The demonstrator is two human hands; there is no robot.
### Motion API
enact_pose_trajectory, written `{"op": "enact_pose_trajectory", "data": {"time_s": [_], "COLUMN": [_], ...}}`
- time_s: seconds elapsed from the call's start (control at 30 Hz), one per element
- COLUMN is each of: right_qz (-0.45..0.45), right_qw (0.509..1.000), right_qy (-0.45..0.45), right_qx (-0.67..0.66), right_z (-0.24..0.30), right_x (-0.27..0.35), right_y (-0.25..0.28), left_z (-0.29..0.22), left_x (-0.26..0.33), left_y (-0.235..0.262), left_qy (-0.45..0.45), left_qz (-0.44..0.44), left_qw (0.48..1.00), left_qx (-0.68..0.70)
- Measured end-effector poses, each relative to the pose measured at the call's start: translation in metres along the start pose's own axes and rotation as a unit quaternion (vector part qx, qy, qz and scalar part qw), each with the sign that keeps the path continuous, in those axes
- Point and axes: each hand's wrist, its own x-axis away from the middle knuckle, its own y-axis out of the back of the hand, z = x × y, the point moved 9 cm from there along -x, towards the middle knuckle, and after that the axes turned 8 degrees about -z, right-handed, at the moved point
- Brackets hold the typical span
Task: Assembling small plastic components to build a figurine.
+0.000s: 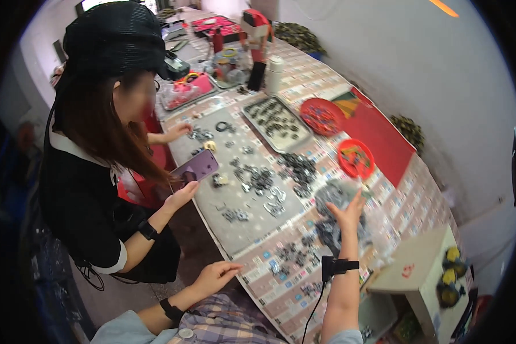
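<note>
My right hand (348, 214) reaches over a crumpled grey plastic bag (333, 229), its thumb and fingers apart; whether it touches the bag I cannot tell. My left hand (217, 276) is at the near table edge with its fingers stretched out and nothing visible in them. Small dark metal-looking parts (295, 253) lie loose on the patterned table cover between my hands. More silvery parts (261, 179) lie in clusters on a grey mat (221, 215), with a dark heap (299, 172) beside it.
On the left a person (89, 189) holds a phone (196, 171). Farther off are a metal tray of small pieces (276, 123), two red dishes (322, 116) (355, 159) and a white bottle (274, 74). A pale box-like stand (413, 266) is at the near right.
</note>
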Motion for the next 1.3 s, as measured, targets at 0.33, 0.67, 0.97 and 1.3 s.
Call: {"op": "enact_pose_trajectory", "data": {"time_s": [0.33, 0.67, 0.97, 1.3], "right_qz": [-0.053, -0.033, 0.096, 0.244], "right_qw": [0.997, 0.999, 0.909, 0.869], "right_qy": [-0.014, -0.022, -0.110, 0.008], "right_qx": [0.056, -0.037, -0.390, -0.430], "right_z": [-0.029, -0.018, 0.072, 0.187], "right_x": [-0.045, -0.075, -0.066, 0.012], "right_y": [-0.107, -0.093, 0.001, 0.111], "left_z": [0.077, 0.099, 0.074, -0.039], "left_x": [-0.018, -0.027, -0.045, -0.066], "left_y": [0.060, 0.071, 0.039, -0.026], "left_qy": [0.060, 0.086, 0.055, -0.053], "left_qz": [-0.100, -0.127, -0.066, 0.111], "left_qw": [0.993, 0.984, 0.991, 0.966], "left_qx": [0.035, 0.093, 0.098, 0.228]}}
